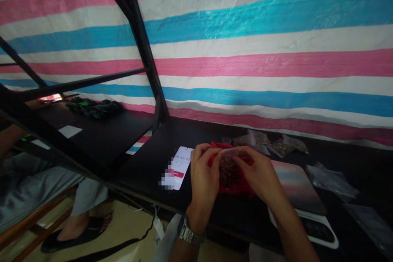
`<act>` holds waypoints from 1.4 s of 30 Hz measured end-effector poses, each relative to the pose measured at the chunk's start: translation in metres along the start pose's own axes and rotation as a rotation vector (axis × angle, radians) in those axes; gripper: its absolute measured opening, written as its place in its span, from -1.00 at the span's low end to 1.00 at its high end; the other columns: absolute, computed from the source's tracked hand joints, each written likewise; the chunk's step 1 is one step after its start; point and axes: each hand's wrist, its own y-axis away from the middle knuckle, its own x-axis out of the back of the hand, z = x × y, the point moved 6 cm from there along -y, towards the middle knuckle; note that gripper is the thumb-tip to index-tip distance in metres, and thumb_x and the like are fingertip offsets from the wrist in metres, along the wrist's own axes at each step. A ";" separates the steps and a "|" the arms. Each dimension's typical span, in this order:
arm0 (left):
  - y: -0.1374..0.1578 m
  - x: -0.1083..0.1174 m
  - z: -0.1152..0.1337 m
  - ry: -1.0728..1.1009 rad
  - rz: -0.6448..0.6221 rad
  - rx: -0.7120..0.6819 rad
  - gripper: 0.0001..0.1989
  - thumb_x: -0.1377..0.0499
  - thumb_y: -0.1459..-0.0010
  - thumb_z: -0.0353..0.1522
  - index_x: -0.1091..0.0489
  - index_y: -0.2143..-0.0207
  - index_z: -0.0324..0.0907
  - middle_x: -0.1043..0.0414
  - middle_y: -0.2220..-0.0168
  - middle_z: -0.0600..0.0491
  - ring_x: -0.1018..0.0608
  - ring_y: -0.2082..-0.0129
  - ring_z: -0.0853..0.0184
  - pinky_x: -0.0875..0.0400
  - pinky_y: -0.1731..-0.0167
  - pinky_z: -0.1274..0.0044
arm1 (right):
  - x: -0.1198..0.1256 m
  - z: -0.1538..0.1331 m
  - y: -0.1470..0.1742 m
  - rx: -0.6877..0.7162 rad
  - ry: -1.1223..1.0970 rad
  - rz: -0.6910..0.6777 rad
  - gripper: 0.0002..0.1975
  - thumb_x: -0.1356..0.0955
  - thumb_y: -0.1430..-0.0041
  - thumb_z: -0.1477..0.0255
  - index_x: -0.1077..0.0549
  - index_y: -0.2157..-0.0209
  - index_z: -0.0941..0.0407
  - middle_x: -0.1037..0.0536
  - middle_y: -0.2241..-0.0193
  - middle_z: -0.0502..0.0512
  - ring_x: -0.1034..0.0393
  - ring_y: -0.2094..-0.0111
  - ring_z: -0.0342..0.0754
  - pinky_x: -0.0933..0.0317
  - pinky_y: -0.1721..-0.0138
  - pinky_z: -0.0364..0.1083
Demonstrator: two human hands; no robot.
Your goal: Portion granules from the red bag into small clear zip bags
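From here I see the left hand (203,172) and the right hand (258,170) pinching a clear plastic bag (229,152) at its top, over the red container (238,189). Filled bags (284,147) lie behind; flat bags (333,181) at right seem not yet filled.

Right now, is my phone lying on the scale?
No, the phone lies on the black tabletop beside your left hand, while the scale sits off to the right.

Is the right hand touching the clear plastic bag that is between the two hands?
Touching. The head view shows the right hand pinching the clear plastic bag between thumb and fingers.
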 end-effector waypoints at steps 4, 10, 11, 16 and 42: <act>-0.002 -0.002 0.001 0.023 -0.018 0.002 -0.82 -0.25 -0.31 -0.47 -0.65 0.23 -0.06 -0.47 0.09 0.01 -0.53 0.01 0.20 -0.43 -0.06 0.35 | -0.001 0.003 -0.001 -0.015 0.066 0.000 -0.76 -0.35 -0.21 0.35 -0.65 0.20 0.09 -0.73 0.20 0.17 -0.61 0.15 0.11 -0.39 -0.02 0.08; -0.003 -0.004 -0.008 -0.122 -0.093 0.014 -0.78 -0.30 -0.29 -0.42 -0.65 0.06 -0.03 -0.42 0.02 -0.03 -0.51 -0.02 0.13 -0.44 -0.11 0.26 | 0.002 0.004 -0.004 -0.013 0.081 0.085 -0.76 -0.35 -0.21 0.36 -0.68 0.26 0.09 -0.74 0.21 0.20 -0.62 0.17 0.12 -0.43 0.02 0.07; -0.003 -0.004 -0.010 -0.171 -0.111 0.013 -0.77 -0.30 -0.29 -0.43 -0.65 0.05 -0.03 -0.42 0.02 -0.04 -0.50 -0.02 0.11 -0.44 -0.11 0.24 | 0.003 0.004 -0.004 -0.016 0.080 0.098 -0.75 -0.35 -0.22 0.34 -0.69 0.25 0.10 -0.74 0.20 0.21 -0.63 0.17 0.13 -0.43 0.01 0.08; -0.002 -0.006 -0.015 -0.307 -0.175 -0.024 -0.78 -0.23 -0.33 -0.47 -0.69 0.18 -0.07 -0.45 0.00 -0.09 -0.48 -0.04 0.04 -0.47 -0.08 0.19 | -0.004 0.003 -0.004 -0.050 0.085 0.043 -0.72 -0.35 -0.25 0.39 -0.72 0.17 0.08 -0.76 0.17 0.17 -0.66 0.13 0.15 -0.43 -0.04 0.08; -0.008 0.006 -0.029 -0.253 -0.099 0.003 -0.71 -0.21 -0.28 -0.44 -0.61 -0.01 -0.20 -0.48 0.04 -0.14 -0.54 -0.01 0.04 -0.48 -0.11 0.15 | 0.145 0.056 0.016 -0.333 0.132 0.711 -0.48 -0.46 -0.06 0.24 -0.51 -0.05 0.14 -0.67 0.34 0.20 -0.60 0.27 0.19 -0.41 0.23 0.07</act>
